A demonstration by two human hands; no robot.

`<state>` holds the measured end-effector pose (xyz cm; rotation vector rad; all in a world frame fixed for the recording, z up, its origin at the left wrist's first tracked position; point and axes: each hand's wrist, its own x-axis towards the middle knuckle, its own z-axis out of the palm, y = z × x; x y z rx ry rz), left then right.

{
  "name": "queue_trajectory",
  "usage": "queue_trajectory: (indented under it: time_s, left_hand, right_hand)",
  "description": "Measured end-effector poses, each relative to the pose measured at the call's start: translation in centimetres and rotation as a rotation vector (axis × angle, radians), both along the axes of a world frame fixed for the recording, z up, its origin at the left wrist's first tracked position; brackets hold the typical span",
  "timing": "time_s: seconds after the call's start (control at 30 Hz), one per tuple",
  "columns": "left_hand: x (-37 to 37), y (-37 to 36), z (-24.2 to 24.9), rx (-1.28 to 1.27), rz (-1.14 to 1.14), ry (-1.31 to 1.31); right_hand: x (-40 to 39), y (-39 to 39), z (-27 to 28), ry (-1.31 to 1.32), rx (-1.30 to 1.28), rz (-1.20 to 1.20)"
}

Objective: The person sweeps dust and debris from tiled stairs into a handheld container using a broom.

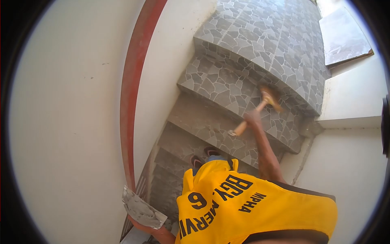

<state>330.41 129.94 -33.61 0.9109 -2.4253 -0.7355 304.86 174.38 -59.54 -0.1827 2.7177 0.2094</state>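
Note:
My right hand (252, 117) is wrapped round the wooden handle of a brush (264, 103). The brush head is smeared by motion and is over a stone-patterned step (231, 83), close to the riser of the upper level. Low on the left, my left hand (140, 225) holds a flat grey plate (143, 208) with a scuffed, smeared face. That hand's fingers are mostly hidden behind the plate, which is beside the lower end of the red handrail (131, 110).
Grey stairs (203, 116) descend toward the lower left, with my shoes (196, 161) on a lower step. A tiled upper level (264, 32) spreads above. White walls (65, 122) flank the stairs. A pale board (345, 36) leans at the upper right.

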Motion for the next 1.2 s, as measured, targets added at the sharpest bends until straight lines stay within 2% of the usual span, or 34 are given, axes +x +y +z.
queue_trajectory:
  time_s: [0.03,0.1,0.13,0.17,0.27,0.37,0.47,0.5,0.57,0.67,0.73,0.8,0.87,0.93,1.0,1.03,1.07,1.1,1.17,1.2]
  left_hand:
    - [-0.4,0.2,-0.1,-0.121,-0.048,-0.038]
    - [-1.5,1.2,0.2,-0.099,-0.095,-0.034]
    - [-2.4,1.9,0.9,0.039,-0.088,0.003]
    - [-3.0,1.9,1.5,0.172,-0.087,0.037]
    - [-2.8,0.5,0.6,0.531,-0.071,0.266]
    - [-3.7,-0.1,-1.4,0.501,-0.065,0.223]
    - [-5.4,-1.0,-1.7,0.292,-0.306,0.183]
    - [-6.0,-1.7,-2.0,0.324,-0.317,0.175]
    - [-6.5,-3.1,-2.3,0.392,-0.339,0.139]
    - [-11.2,-5.8,-0.5,1.243,-0.12,0.262]
    - [-11.7,-6.6,0.7,1.299,-0.061,0.24]
    - [-13.5,-8.5,0.7,1.357,-0.026,0.219]
    - [-14.8,-9.5,1.5,1.41,0.004,0.22]
    - [-14.0,-9.4,2.5,1.478,-0.066,0.175]
    - [-14.3,-10.4,2.6,1.508,-0.082,0.147]
    - [-14.4,-10.7,2.4,1.503,-0.065,0.152]
    - [-14.5,-10.8,2.3,1.493,-0.045,0.157]
    - [-14.7,-10.9,2.3,1.519,-0.077,0.132]
    - [-14.7,-10.8,3.1,1.559,-0.13,0.075]
    - [-14.9,-10.9,3.1,1.565,-0.109,0.077]
  right_hand:
    - [-2.9,-3.7,-1.4,-0.116,-0.091,-0.022]
    - [-6.4,-8.7,-0.9,-0.11,-0.436,-0.308]
    - [-8.1,-11.3,-0.5,-0.089,-0.608,-0.443]
    - [-8.8,-12.3,0.3,-0.043,-0.746,-0.686]
    - [-8.5,-9.3,4.6,-0.189,-0.907,-0.721]
    - [-1.6,-6.0,8.4,-0.337,-1.208,-0.837]
    - [5.0,-3.8,14.2,-0.439,-1.179,-0.996]
    - [6.6,-3.1,16.5,-0.439,-1.154,-0.996]
    - [10.7,-1.5,19.2,-0.439,-1.297,-1.206]
    - [13.9,-1.3,21.4,-0.21,-1.4,-1.462]
    - [15.5,-1.2,21.7,-0.015,-1.516,-1.584]
    - [13.1,-2.0,19.3,0.226,-1.362,-1.673]
    - [9.7,-1.6,13.6,0.443,-1.292,-1.633]
    - [8.1,2.1,7.2,0.666,-0.443,-0.116]
    - [1.9,-1.2,0.6,0.526,-0.416,-0.318]
    - [-1.0,-4.8,-1.7,0.563,-0.671,-0.339]
    - [-4.2,-8.3,-1.9,0.635,-0.52,0.14]
    - [-6.8,-11.4,-3.6,0.607,-0.595,0.385]
    - [-8.9,-16.6,-1.7,0.56,-0.863,0.38]
    - [-9.1,-17.9,0.8,0.339,-1.082,-0.063]
